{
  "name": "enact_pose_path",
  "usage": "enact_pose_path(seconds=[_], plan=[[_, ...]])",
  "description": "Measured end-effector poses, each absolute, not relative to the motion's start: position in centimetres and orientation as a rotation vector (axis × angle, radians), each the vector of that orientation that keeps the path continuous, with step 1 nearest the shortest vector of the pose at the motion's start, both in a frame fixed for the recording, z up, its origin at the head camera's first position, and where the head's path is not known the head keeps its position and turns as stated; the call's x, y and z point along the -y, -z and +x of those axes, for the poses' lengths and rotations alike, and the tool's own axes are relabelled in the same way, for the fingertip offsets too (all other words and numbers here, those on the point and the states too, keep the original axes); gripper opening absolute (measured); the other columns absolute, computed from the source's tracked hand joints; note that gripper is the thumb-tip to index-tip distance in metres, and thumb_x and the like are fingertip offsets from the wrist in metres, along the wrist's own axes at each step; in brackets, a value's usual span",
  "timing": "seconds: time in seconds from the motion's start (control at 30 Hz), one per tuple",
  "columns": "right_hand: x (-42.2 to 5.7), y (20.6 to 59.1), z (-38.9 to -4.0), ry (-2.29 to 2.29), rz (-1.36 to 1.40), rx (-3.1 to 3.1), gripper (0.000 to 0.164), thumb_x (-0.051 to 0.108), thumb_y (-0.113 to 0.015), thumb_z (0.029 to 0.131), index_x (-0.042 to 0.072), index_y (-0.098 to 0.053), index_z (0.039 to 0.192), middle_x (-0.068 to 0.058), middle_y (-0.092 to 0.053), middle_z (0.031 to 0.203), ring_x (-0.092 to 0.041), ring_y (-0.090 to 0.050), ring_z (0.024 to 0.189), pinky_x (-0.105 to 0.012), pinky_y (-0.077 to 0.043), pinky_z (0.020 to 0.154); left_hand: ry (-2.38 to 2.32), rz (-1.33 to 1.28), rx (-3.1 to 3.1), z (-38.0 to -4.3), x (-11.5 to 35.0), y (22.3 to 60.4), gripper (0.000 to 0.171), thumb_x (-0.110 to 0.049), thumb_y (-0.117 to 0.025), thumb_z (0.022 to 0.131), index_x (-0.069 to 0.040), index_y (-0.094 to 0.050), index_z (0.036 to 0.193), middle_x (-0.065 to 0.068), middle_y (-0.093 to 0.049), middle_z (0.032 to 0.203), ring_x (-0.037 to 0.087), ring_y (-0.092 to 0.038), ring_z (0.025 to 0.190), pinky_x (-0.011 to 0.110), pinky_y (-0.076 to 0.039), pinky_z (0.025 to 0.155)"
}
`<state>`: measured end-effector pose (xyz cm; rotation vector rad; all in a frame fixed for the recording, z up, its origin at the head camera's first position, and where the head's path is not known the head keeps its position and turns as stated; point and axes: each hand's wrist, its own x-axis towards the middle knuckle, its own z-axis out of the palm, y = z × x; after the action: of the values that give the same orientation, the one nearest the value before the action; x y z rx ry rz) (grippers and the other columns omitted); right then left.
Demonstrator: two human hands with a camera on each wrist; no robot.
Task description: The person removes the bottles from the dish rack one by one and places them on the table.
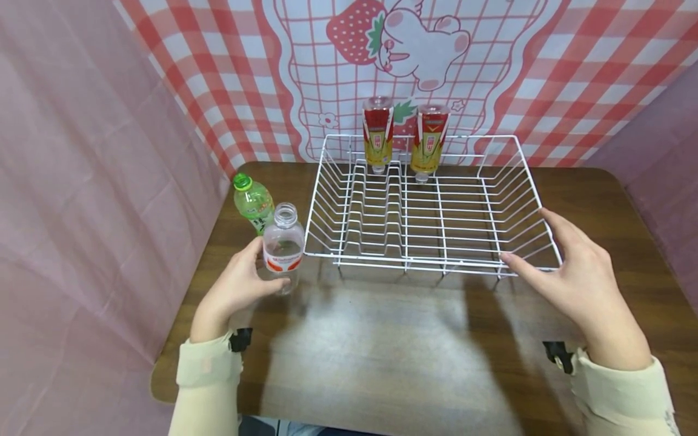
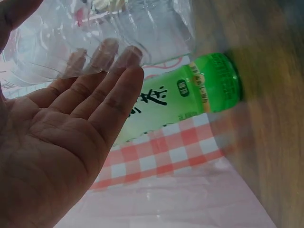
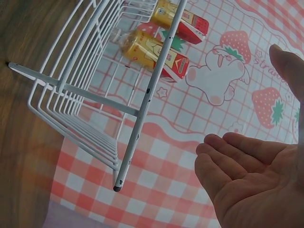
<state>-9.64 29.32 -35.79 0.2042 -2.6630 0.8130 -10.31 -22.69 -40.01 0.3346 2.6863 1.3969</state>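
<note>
The left hand (image 1: 240, 281) grips the clear bottle (image 1: 283, 249), left of the white rack (image 1: 406, 261); the right hand (image 1: 580, 272), fingers open, is at the rack's near right corner; the step seems picking up; next probably calls for turning it mouth down, like the red-yellow bottles (image 1: 378, 134).

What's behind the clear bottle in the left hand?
A green bottle stands behind it on the table, slightly to the left. In the head view, the clear bottle and left hand cover the green bottle's lower part, though the left wrist view shows its base.
</note>
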Motion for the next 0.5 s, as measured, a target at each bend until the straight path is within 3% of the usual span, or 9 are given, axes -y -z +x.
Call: enact_pose_path(seconds=[0.3, 0.5], plan=[[-29.4, 35.9, -9.7, -0.817, 0.205, 2.652, 0.092, 0.032, -0.091, 0.073, 0.003, -0.049, 0.149, -0.028, -0.056, 0.137, -0.051, -0.052, 0.121, -0.071, -0.036, 0.092, -1.412, 0.326, -2.651, -10.9, 23.5, 41.1, 0.072, -0.003, -0.089, 0.076, -0.005, -0.051, 0.137, 0.013, -0.064, 0.126, 0.033, -0.059, 0.118, 0.051, -0.047, 0.102], [-29.5, 35.9, -9.7, -0.812, 0.191, 2.663, 0.091, 0.031, -0.091, 0.073, 0.002, -0.050, 0.149, -0.030, -0.056, 0.135, -0.051, -0.052, 0.118, -0.068, -0.036, 0.089, -1.469, 0.326, -2.598, -11.1, 24.0, 41.9, 0.070, -0.002, -0.087, 0.078, 0.000, -0.051, 0.137, 0.016, -0.065, 0.122, 0.033, -0.060, 0.115, 0.050, -0.046, 0.102]])
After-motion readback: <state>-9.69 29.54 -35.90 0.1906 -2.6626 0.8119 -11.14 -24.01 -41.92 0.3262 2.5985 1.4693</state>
